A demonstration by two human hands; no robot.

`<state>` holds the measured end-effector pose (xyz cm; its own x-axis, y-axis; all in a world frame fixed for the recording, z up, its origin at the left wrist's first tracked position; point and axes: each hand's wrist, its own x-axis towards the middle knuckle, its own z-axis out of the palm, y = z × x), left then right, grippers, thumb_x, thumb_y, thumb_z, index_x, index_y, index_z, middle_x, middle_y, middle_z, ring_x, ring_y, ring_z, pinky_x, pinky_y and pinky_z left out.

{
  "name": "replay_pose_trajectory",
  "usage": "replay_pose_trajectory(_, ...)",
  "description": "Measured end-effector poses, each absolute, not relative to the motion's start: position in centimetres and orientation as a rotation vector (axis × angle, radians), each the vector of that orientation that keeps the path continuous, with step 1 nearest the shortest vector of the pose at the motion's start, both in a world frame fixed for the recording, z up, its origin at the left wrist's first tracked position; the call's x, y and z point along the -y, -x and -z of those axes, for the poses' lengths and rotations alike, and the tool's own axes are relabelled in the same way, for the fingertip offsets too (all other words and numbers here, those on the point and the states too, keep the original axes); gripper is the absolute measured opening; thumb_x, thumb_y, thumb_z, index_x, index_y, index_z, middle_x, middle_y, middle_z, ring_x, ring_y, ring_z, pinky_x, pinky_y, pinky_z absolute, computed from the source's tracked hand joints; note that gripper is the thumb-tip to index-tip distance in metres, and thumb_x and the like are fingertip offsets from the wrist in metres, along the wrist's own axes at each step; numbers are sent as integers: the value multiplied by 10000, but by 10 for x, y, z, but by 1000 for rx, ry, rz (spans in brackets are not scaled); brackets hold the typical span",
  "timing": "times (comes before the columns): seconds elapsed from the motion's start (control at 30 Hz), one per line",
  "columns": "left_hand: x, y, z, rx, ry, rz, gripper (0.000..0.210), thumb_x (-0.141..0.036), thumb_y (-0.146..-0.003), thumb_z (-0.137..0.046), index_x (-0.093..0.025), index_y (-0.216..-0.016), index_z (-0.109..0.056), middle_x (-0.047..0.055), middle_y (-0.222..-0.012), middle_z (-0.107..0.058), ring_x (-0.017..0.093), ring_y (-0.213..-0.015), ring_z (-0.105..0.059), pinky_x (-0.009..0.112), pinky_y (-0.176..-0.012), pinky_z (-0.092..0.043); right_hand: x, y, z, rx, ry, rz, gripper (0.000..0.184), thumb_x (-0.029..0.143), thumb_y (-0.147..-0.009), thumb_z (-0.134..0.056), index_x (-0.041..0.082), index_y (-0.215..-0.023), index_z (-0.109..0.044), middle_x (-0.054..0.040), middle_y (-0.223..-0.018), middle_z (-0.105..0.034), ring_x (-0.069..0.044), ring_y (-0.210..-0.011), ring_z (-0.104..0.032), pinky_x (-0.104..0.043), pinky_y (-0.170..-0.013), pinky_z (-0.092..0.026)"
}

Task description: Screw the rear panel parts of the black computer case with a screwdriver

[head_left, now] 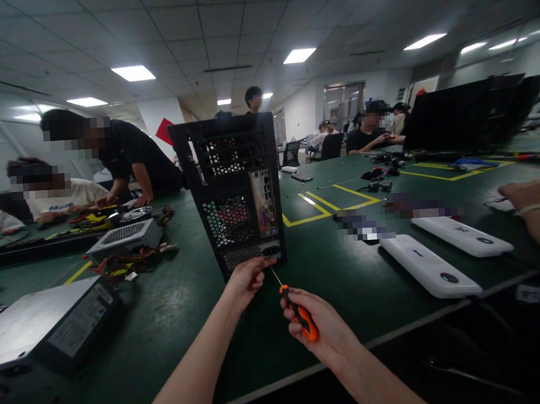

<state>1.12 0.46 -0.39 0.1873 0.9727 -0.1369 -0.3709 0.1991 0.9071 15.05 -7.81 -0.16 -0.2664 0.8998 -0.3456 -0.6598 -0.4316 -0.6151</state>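
Note:
A black perforated computer case stands upright on the dark green table, its rear panel with ports facing me. My left hand pinches at the lower rear edge of the case, fingertips touching the screwdriver's metal shaft near its tip. My right hand grips the orange-and-black handle of the screwdriver, whose thin shaft points up and left toward the case's bottom corner.
A grey power supply lies at the near left; another supply with loose cables sits behind it. Two white flat devices lie to the right. Other people work along the left side and far end. Another person's arm reaches in at right.

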Motion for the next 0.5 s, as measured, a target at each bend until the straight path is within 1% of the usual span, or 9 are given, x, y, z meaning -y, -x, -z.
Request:
replay_pose_trajectory(0.13,-4,-12,3,-875,-885,-1130,106,-178,-708,-504,-95,-763,-540,143,-955,-595,-10,-378,-317,123,-303,-163,76,-150,2,410,775,-1867,109,144,-669,-579,129,-766,-531,-25,-642,-551,-53,-506,-475,-123,-390,-328)
replay_pose_trajectory(0.5,3,-14,2,-842,-937,-1168,138,-173,-697,-507,-81,-778,-570,150,-1034,-571,-13,-401,-325,123,-310,-182,74,-147,6,360,714,-1864,94,136,-680,-568,124,-765,-529,-22,-630,-548,-48,-494,-468,-119,-387,-329)
